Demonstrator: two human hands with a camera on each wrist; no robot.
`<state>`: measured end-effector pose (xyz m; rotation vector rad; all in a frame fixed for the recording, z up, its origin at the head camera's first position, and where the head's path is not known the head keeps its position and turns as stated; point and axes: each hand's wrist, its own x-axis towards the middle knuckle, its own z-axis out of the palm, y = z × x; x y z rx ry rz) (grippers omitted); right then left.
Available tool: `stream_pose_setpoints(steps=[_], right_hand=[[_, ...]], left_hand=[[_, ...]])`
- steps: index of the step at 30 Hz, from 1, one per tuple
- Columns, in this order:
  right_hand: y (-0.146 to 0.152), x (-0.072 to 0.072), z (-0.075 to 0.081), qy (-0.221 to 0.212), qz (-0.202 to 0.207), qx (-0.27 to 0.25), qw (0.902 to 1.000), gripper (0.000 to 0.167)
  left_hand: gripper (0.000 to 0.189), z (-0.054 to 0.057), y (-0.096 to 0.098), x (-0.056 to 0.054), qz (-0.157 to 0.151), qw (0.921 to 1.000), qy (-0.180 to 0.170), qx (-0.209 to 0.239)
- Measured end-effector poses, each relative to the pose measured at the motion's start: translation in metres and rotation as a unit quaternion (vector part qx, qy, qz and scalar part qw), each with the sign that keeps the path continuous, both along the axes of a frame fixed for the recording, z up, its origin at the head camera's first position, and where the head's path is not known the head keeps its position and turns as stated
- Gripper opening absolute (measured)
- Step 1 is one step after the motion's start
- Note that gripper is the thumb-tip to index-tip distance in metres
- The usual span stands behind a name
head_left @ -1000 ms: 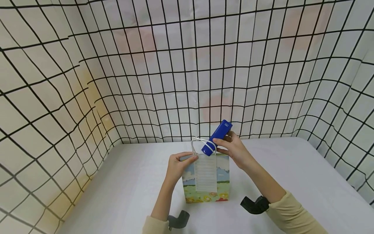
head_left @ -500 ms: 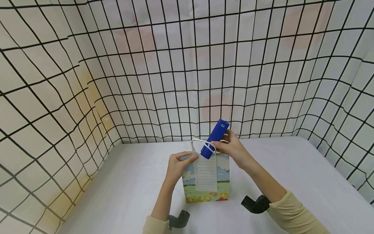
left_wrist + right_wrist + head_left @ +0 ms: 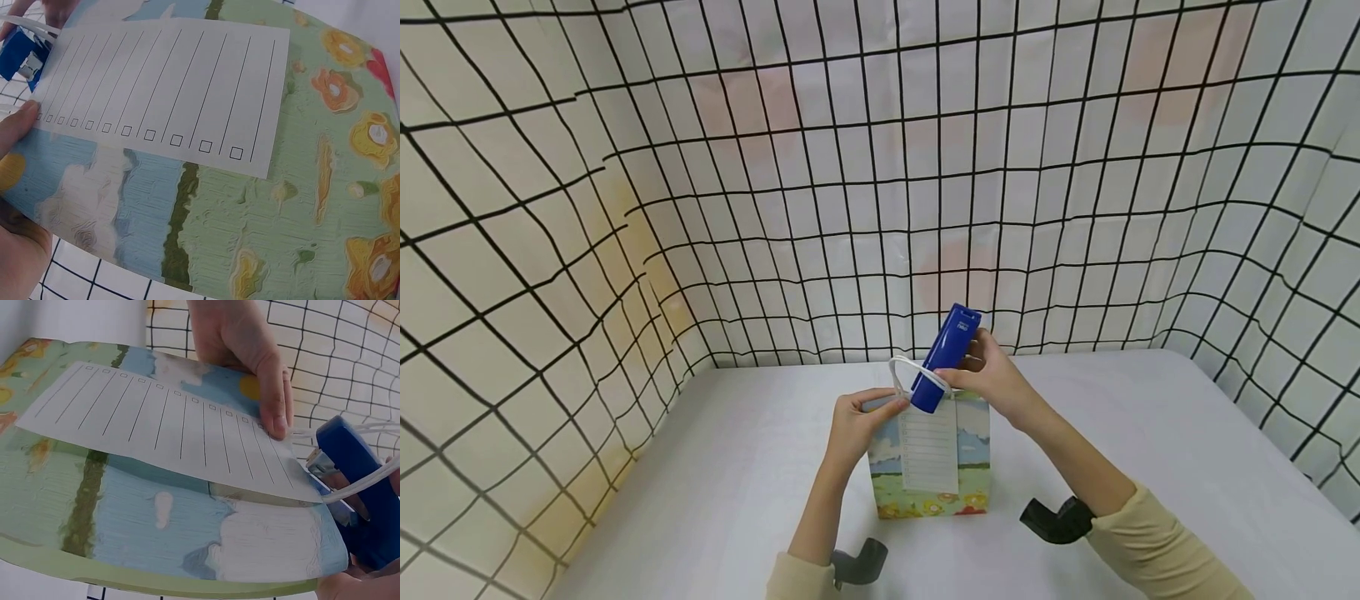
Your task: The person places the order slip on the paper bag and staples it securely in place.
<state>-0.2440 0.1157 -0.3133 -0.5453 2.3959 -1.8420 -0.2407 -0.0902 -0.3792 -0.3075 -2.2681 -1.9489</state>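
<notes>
A paper gift bag [image 3: 973,475] with a painted meadow and sky stands on the table, its white cord handles [image 3: 896,367] raised. A lined checklist sheet [image 3: 928,454] lies over its front, top end at the bag's upper edge. My left hand [image 3: 856,423] pinches sheet and bag together at that edge, thumb on the paper in the right wrist view. My right hand [image 3: 1000,387] grips a blue stapler [image 3: 951,342], tilted, its lower end just inside the handle loop. In the right wrist view the parted jaws of the stapler [image 3: 340,440] are right at the sheet's top end.
The white table [image 3: 737,467] spreads around the bag. Behind and at both sides rise white walls with a black grid [image 3: 850,208]. A black curved mount [image 3: 1058,521] sits at the right wrist, a similar dark mount [image 3: 859,562] at the left.
My right hand has shifted the stapler slightly left and down, and it stands more upright, its lower end closer to the top of the sheet. My left hand stays in place.
</notes>
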Motion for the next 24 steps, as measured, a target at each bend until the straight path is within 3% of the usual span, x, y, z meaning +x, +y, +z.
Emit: stream_pose_setpoints(steps=[9, 24], right_hand=[[-0.0009, 0.0008, 0.002, 0.001, 0.007, -0.007, 0.9999, 0.077], [-0.0017, -0.0028, -0.0019, 0.057, 0.04, 0.059, 0.9958, 0.074]], left_hand=[[0.028, 0.0003, 0.0005, -0.0007, 0.002, 1.0, 0.004, -0.007], [0.03, 0.0001, 0.0011, 0.0009, 0.002, 0.9999, 0.003, -0.012]])
